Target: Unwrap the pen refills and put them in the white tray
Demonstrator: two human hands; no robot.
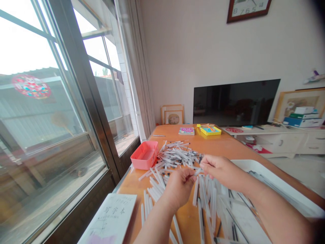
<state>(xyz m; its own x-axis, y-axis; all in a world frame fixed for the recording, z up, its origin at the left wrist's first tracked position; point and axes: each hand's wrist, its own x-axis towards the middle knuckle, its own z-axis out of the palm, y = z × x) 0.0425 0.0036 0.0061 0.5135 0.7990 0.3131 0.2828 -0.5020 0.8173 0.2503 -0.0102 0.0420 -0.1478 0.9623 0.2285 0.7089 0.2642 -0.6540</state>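
Observation:
My left hand [179, 188] and my right hand [219, 171] meet over an orange wooden table [223, 145]. Both are closed in a pinch on the same thin white pen part [197, 172], held between them. Under and around my hands lies a wide heap of white pen barrels [175, 156] with some black refills mixed in. More white barrels lie in rows near the front edge [203, 200].
A pink plastic tray [144, 155] stands left of the heap. A white tray [269, 179] lies at the right, a paper notebook [111, 217] at the front left. Two colourful boxes [209, 129] sit at the far end. Window at left, TV and cabinet behind.

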